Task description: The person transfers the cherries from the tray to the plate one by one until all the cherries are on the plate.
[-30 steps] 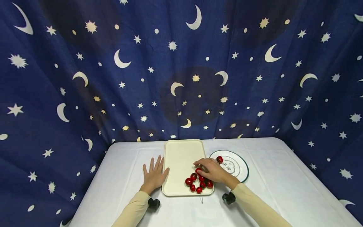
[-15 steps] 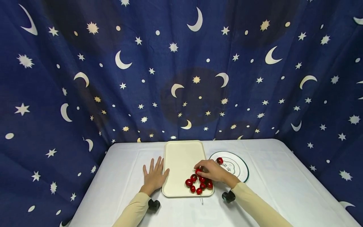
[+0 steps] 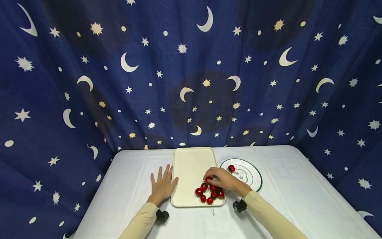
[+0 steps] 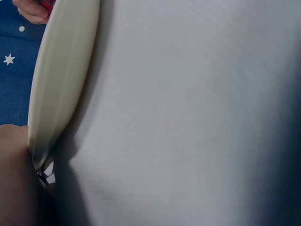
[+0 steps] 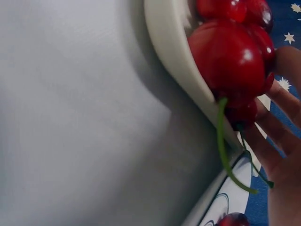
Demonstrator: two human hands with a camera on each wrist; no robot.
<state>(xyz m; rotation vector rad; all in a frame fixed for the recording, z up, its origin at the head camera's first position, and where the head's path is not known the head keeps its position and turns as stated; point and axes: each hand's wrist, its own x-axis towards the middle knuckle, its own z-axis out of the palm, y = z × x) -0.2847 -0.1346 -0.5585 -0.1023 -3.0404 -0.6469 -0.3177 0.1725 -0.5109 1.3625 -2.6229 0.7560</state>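
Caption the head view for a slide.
Right hand grips a cherry at the cream tray; left hand at its edge, plate alongside.

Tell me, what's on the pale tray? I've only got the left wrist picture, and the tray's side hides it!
Observer: Red cherries, bunched in a rough ring near the tray's closest right corner.

Operator: Ooh! I can see a bit of a hand. What's the right hand doing?

Observer: Its thumb and fingers pinch a cherry at the far end of that bunch.

Operator: And is anything next to the tray, on the right?

Observer: Yes, a white plate with a green rim, and one cherry showing on it.
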